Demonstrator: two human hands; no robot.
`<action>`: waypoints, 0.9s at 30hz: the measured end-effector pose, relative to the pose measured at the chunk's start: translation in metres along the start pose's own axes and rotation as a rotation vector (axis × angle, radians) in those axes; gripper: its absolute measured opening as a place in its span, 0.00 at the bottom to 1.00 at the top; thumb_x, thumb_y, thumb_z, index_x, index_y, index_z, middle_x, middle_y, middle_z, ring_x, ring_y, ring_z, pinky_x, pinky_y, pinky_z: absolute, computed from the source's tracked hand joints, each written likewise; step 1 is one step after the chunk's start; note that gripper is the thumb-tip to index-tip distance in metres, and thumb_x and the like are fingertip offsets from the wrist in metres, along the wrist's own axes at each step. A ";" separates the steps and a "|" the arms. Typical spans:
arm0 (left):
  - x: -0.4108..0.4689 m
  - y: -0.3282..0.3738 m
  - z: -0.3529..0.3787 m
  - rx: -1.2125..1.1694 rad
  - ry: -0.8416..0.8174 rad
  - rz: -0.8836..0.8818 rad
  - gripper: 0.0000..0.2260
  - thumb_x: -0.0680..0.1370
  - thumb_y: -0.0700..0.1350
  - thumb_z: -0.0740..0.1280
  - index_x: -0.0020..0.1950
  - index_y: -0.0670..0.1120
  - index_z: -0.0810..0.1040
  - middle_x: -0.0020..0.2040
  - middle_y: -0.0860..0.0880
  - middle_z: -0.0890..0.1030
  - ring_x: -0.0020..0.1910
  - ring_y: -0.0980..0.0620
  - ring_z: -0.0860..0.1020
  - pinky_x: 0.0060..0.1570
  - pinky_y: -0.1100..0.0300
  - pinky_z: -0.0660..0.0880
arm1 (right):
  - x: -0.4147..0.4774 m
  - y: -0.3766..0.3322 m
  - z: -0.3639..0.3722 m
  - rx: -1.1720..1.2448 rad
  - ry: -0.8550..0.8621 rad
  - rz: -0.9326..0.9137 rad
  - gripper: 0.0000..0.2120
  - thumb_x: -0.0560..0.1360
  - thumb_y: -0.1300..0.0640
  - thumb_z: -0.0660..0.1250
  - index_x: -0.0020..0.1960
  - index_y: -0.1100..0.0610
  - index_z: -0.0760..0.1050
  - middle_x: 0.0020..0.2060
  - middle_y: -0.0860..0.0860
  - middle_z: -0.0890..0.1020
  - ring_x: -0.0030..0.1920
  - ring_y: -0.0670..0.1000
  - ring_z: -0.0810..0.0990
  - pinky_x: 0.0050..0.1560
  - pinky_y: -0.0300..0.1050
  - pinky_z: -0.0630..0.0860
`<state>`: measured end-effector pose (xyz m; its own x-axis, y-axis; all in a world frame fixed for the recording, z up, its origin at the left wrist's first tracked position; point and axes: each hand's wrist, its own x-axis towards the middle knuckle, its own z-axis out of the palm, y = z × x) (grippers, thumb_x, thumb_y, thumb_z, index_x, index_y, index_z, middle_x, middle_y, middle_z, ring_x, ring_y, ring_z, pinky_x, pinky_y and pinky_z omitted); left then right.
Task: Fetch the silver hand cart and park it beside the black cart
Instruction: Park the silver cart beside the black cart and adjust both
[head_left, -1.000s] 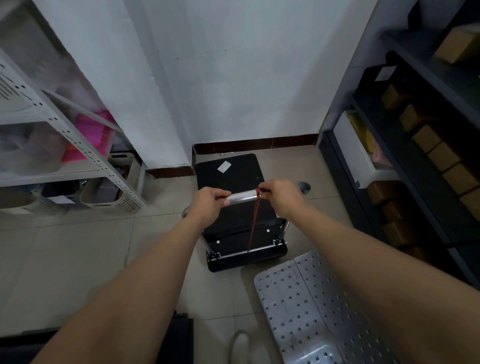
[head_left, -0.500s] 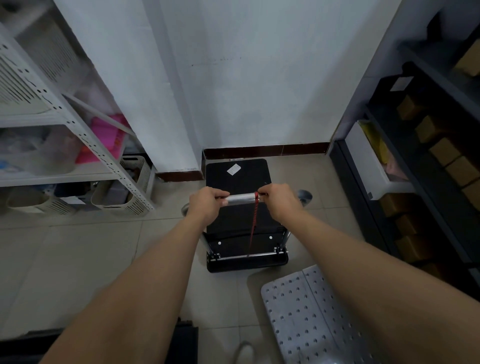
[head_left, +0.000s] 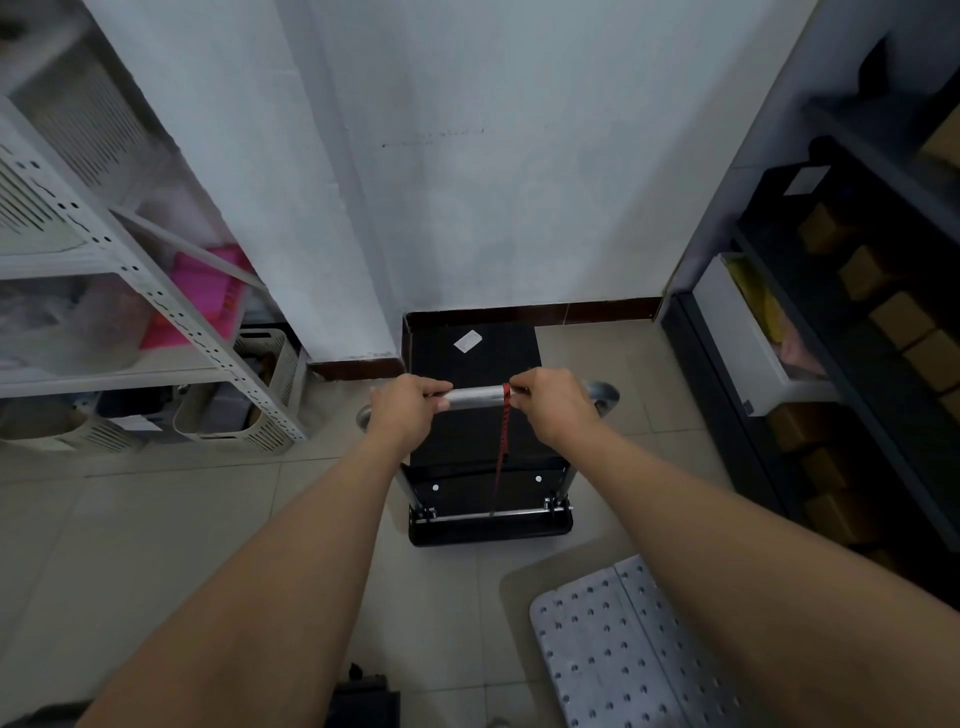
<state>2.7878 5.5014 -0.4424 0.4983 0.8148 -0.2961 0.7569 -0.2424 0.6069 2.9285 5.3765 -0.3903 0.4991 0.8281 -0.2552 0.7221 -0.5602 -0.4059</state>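
Gripping the handle bar (head_left: 475, 397) of the black cart (head_left: 472, 353), the left hand (head_left: 402, 410) and right hand (head_left: 553, 408) both curl round it, with the deck beyond them meeting the wall (head_left: 493, 208). The silver hand cart (head_left: 613, 639) lies behind the right hand, near the black cart but apart from it. It seems fetched, though probably not yet squared up alongside.

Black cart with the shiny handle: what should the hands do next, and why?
Probably let go and turn to the silver hand cart, down at the right. Both the left hand and the right hand grip the handle of the black cart, whose far end looks to reach the baseboard, so it seems parked.
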 end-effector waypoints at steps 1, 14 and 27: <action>0.003 0.000 -0.001 -0.006 0.006 0.002 0.12 0.78 0.45 0.67 0.60 0.54 0.80 0.56 0.48 0.81 0.57 0.43 0.74 0.63 0.45 0.70 | 0.003 -0.001 0.001 0.003 0.005 -0.003 0.10 0.80 0.56 0.62 0.57 0.55 0.79 0.42 0.53 0.78 0.41 0.52 0.75 0.40 0.44 0.69; 0.003 0.012 -0.012 0.146 0.053 0.083 0.15 0.81 0.47 0.61 0.68 0.52 0.74 0.60 0.47 0.79 0.61 0.45 0.74 0.73 0.46 0.54 | 0.014 -0.001 -0.005 0.154 -0.040 -0.016 0.14 0.79 0.54 0.64 0.64 0.54 0.75 0.47 0.52 0.79 0.37 0.47 0.74 0.37 0.43 0.72; -0.049 0.057 -0.023 -0.478 0.206 0.179 0.25 0.79 0.57 0.62 0.74 0.49 0.65 0.73 0.50 0.66 0.72 0.52 0.63 0.72 0.52 0.61 | -0.025 -0.020 -0.038 0.664 0.150 -0.034 0.26 0.78 0.45 0.64 0.72 0.54 0.67 0.71 0.50 0.70 0.72 0.50 0.65 0.65 0.40 0.61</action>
<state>2.7971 5.4594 -0.3763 0.4719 0.8809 -0.0361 0.3675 -0.1594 0.9163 2.9198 5.3660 -0.3423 0.5769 0.8067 -0.1283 0.3153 -0.3648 -0.8761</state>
